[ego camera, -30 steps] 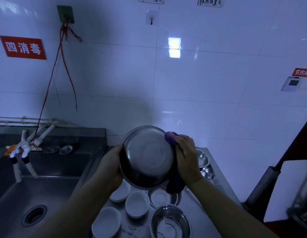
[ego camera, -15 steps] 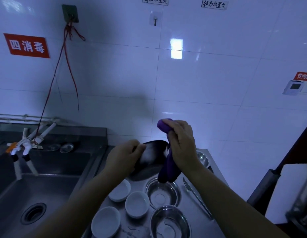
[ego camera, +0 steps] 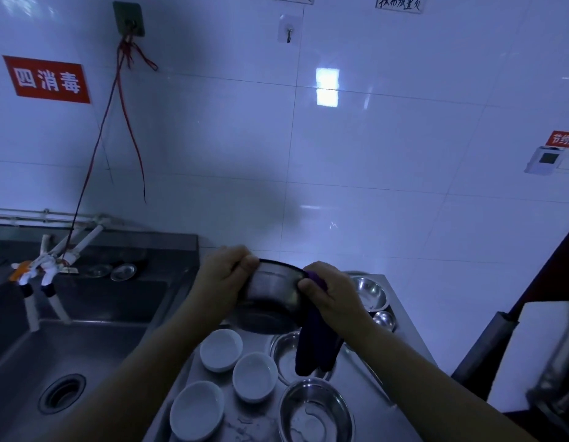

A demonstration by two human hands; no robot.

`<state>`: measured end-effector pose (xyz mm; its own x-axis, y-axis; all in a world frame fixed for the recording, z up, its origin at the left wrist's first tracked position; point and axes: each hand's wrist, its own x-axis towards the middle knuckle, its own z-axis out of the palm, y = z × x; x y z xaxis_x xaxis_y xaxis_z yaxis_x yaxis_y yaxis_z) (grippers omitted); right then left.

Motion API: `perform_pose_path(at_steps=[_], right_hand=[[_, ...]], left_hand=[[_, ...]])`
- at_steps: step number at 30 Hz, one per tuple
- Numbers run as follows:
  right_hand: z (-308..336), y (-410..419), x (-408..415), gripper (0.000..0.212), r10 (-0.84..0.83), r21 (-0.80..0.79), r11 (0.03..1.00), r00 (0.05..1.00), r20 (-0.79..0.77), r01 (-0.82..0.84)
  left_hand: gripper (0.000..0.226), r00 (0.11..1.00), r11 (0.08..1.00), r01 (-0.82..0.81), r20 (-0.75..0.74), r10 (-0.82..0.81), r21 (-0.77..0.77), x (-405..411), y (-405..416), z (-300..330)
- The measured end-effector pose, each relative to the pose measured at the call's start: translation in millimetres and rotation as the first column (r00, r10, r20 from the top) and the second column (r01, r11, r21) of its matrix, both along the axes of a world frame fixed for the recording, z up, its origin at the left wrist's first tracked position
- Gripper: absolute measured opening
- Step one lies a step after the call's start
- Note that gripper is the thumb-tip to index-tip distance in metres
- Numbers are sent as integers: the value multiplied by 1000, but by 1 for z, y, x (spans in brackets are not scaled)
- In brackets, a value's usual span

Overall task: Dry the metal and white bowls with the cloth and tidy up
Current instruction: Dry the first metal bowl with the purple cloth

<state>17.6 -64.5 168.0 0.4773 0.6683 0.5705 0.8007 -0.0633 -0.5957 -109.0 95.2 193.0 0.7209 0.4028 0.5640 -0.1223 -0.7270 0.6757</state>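
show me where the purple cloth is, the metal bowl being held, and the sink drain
purple cloth (ego camera: pixel 315 349): head view, on its hanging lower part.
held metal bowl (ego camera: pixel 275 285): head view, on its outer side wall.
sink drain (ego camera: pixel 62 393): head view, on its dark centre.

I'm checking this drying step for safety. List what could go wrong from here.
The metal bowl is held above the counter only by its rim, left hand on one side, right hand with the purple cloth on the other; it might slip onto the white bowls below. The dangling cloth could drag through bowls.
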Motion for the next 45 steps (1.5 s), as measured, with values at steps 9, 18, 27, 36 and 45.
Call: perform_pose_path(at_steps=[9,18,27,36,45], right_hand=[[-9,1,3,44,-249,128,968,896,369,216],[-15,4,-2,37,-294,208,956,625,723,210],[-27,9,-11,48,-80,202,975,703,706,-92],[-41,6,4,30,-95,110,994,555,827,7],[-48,14,-9,17,-78,58,996,427,901,61]], left_hand=[[15,1000,996,12,-27,-10,89,7,-3,-8],[27,991,997,82,-105,-82,2,7,-14,-16],[22,967,920,255,56,-249,-299,-8,4,-6],[49,981,859,-192,-104,162,-475,-12,-1,-27],[11,950,679,-200,-309,-41,-706,-15,-16,-39]])
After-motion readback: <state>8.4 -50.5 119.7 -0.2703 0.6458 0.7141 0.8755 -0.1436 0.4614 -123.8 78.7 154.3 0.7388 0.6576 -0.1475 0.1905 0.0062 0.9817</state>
